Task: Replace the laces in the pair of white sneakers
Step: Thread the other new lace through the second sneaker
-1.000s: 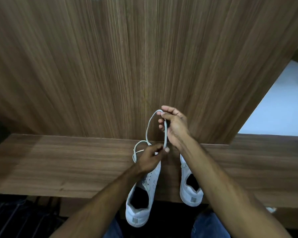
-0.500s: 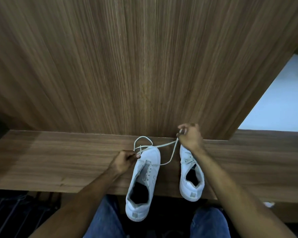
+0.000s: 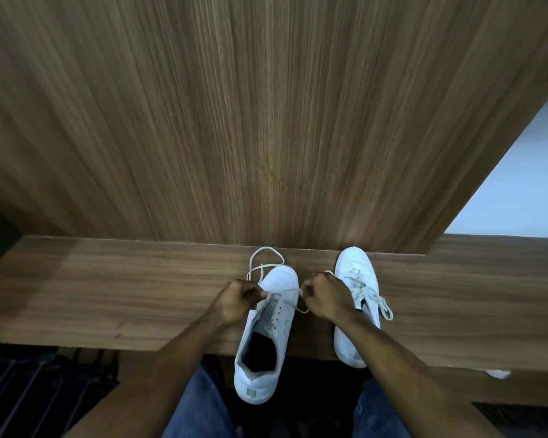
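Two white sneakers stand on a wooden desk (image 3: 108,292), toes pointing away from me. The left sneaker (image 3: 266,336) overhangs the front edge, its upper eyelets unlaced. A white lace (image 3: 264,257) runs across its toe end and loops onto the desk beyond. My left hand (image 3: 238,300) pinches one part of this lace at the sneaker's left side. My right hand (image 3: 325,297) pinches the other part just right of the sneaker. The right sneaker (image 3: 356,270) is laced, its bow (image 3: 383,306) hanging to the right; my right wrist covers its middle.
A tall wooden panel (image 3: 266,121) rises directly behind the desk, close to the sneaker toes. A pale surface (image 3: 525,184) shows at the right past the panel. My knees in blue jeans (image 3: 196,403) are under the desk's front edge. A small white object (image 3: 497,373) lies low right.
Both hands came down from above the desk to the left sneaker's toe end. The lace, held up in a tall loop before, is now stretched short between my hands.
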A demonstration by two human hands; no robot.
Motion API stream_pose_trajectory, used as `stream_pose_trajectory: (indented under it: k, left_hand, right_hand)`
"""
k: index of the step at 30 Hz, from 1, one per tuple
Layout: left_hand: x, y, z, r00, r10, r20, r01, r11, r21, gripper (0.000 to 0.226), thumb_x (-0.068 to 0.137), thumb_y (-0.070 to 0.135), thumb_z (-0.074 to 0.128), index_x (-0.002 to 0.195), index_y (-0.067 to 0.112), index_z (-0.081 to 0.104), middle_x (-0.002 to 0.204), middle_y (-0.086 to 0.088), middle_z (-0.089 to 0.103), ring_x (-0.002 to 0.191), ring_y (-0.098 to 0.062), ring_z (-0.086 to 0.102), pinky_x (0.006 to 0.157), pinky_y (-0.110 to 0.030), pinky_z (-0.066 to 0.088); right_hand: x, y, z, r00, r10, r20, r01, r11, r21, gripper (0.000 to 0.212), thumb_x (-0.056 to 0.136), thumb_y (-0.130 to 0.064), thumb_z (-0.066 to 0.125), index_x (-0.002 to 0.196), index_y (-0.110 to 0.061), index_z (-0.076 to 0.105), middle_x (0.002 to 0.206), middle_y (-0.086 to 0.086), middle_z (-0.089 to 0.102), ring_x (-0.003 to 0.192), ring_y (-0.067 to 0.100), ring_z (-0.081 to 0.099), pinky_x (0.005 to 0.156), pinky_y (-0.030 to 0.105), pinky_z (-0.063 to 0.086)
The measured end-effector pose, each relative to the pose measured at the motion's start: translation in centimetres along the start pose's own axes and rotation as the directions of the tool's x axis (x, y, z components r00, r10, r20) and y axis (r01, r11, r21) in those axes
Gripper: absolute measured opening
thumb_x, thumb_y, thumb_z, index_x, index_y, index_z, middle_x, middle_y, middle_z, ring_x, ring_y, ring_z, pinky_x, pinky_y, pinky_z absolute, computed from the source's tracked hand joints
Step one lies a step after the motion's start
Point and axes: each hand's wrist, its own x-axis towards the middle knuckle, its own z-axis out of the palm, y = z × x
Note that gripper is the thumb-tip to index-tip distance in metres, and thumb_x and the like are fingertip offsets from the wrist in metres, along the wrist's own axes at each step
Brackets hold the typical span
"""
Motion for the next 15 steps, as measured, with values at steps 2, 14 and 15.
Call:
stream_pose_trajectory:
  k: [2,14,15]
  left_hand:
    - [-0.1,-0.3,-0.1,1.000,-0.021,-0.018,0.021,0.999,-0.045,0.017,0.087,0.024,0.070,0.070,0.019,0.072,0.054,0.015,0.057,0.054,0.003,0.047,0.061,-0.025,0.042]
    - [0.1,0.1,2.4,0.992,-0.038,-0.117,0.047,0.996,0.072,0.023,0.080,0.042,0.065,0.071,0.022,0.069,0.064,0.002,0.064,0.057,-0.005,0.052,0.062,-0.033,0.048]
    - [-0.1,0.1,2.6,0.990,-0.062,-0.126,0.073,0.994,0.084,0.017,0.080,0.037,0.069,0.075,0.022,0.070,0.069,0.005,0.066,0.063,-0.006,0.056,0.065,-0.030,0.049]
  right_hand:
    - [-0.2,0.7,-0.1,0.998,0.047,0.031,-0.047,0.999,-0.011,0.017,0.083,-0.022,0.058,0.085,-0.022,0.074,0.100,0.005,0.069,0.096,0.026,0.064,0.077,0.032,0.053]
    - [0.2,-2.8,4.1,0.992,-0.109,0.057,0.083,0.936,0.342,0.027,0.088,-0.014,0.053,0.102,-0.025,0.073,0.103,-0.001,0.071,0.099,0.022,0.064,0.081,0.031,0.049]
    - [0.2,-2.7,4.3,0.996,-0.076,0.044,0.056,0.936,0.348,0.027,0.087,-0.013,0.054,0.102,-0.024,0.074,0.105,-0.001,0.071,0.101,0.021,0.064,0.083,0.031,0.050]
